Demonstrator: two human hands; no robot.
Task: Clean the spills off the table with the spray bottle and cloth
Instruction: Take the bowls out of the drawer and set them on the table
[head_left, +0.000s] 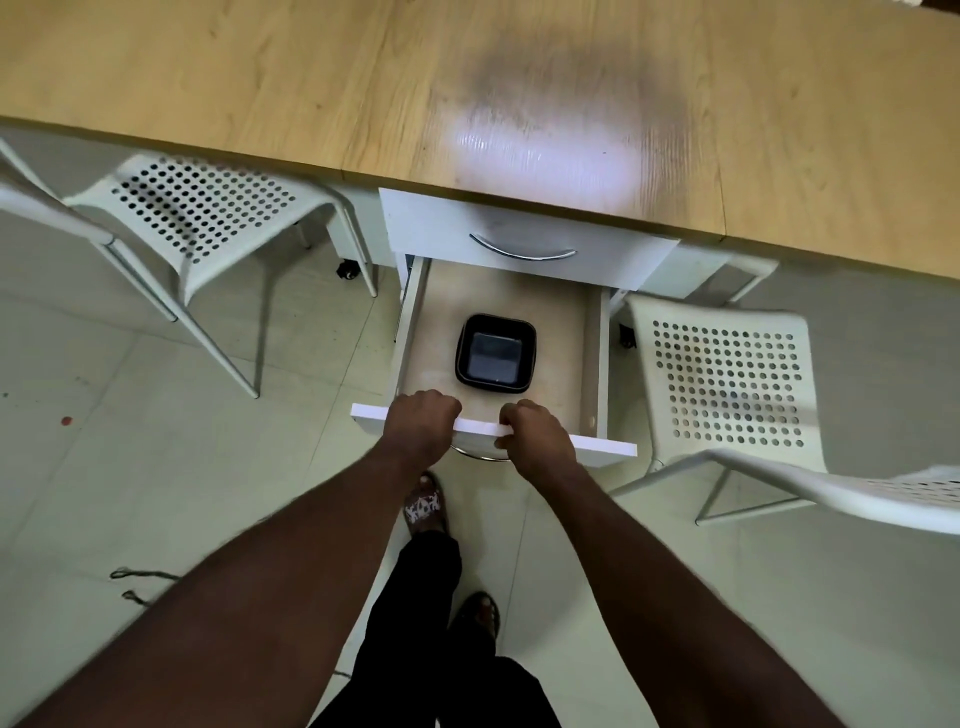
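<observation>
Head view, item list. Worktop (260, 78): pale wood, with a dark wet-looking spill (561, 104) near its front edge, part lost in glare. Spray bottle and cloth: not in view anywhere. Upper drawer (441, 228): closed, curved metal handle (522, 252). Lower drawer (602, 364): pulled well out, holding only a black tub (496, 318), though its back part is hidden under the upper one. Drawer front (613, 448): gripped by the left hand (421, 421) and right hand (535, 436), fingers (441, 402) curled over its top edge. Two white perforated chairs, left (208, 208) and right (727, 384), the right one just beside the drawer's corner. Hazards, as judged: pushing the drawer shut with this grip would pinch the fingers against the upper drawer; pulling further may drop it off its runners onto the sandalled foot (426, 506) below; a quick shove would slide the tub; the spill could run over the edge into the open drawer.
</observation>
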